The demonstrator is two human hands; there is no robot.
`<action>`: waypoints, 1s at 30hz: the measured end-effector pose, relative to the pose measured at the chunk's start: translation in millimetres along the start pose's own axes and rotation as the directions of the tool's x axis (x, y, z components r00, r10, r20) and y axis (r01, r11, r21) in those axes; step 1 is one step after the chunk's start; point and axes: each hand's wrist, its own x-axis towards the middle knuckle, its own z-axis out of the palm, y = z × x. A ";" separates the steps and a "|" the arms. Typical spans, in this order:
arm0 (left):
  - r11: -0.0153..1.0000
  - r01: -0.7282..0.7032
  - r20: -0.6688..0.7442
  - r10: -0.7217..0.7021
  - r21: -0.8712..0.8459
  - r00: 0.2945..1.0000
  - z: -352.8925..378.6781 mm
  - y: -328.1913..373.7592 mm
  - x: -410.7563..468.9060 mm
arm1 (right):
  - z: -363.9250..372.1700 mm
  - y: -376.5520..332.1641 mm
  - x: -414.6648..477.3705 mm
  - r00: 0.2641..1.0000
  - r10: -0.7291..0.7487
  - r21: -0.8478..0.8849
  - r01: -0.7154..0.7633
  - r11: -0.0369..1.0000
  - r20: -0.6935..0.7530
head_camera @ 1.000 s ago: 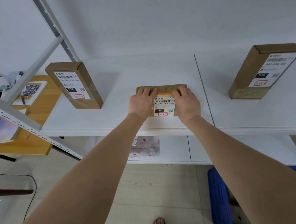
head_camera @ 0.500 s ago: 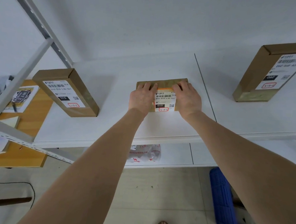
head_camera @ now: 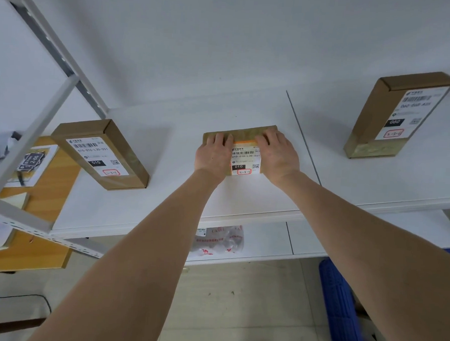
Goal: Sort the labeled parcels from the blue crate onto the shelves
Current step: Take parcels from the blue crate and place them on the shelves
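I see three brown cardboard parcels standing upright on the top white shelf point(head_camera: 168, 131), well apart, each with a white label facing me. The middle parcel point(head_camera: 242, 134) is marked 010, the left parcel point(head_camera: 102, 152) also 010, the right parcel point(head_camera: 393, 114) 060. The blue crate point(head_camera: 341, 312) sits on the floor at lower right.

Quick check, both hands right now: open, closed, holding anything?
Left hand: closed on the middle parcel, gripping its left end.
Right hand: closed on the same parcel, gripping its right end.
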 end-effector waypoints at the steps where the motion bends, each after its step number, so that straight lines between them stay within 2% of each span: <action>1: 1.000 0.004 -0.008 -0.004 -0.010 1.000 -1.8 1.2 -1.5 | -1.8 0.3 -3.5 1.000 0.006 -0.001 -0.006 1.000 -0.002; 5: 0.998 -0.060 -0.138 0.056 -0.023 0.989 -13.3 13.7 -6.7 | -12.2 7.7 -25.8 0.996 0.075 0.016 -0.075 0.997 -0.045; 8: 0.985 -0.173 -0.193 0.174 0.025 0.966 -22.6 46.5 -12.5 | -16.5 27.1 -51.2 0.989 0.144 -0.009 -0.145 0.989 -0.037; 14: 0.909 -0.417 -0.195 0.409 0.002 0.891 -17.5 142.1 -36.5 | -19.0 92.3 -121.0 0.944 0.329 -0.027 -0.329 0.944 0.009; 21: 0.874 -0.485 -0.031 0.484 -0.039 0.875 7.1 275.2 -64.6 | -9.2 197.3 -222.1 0.896 0.431 -0.064 -0.426 0.902 0.104; 26: 0.911 -0.409 0.159 0.413 -0.055 0.897 39.1 386.9 -101.3 | 7.8 280.6 -302.3 0.882 0.431 -0.078 -0.424 0.902 0.191; 30: 0.927 -0.345 0.263 0.372 -0.146 0.890 63.2 475.1 -134.1 | 13.9 350.8 -364.3 0.855 0.438 -0.124 -0.420 0.899 0.277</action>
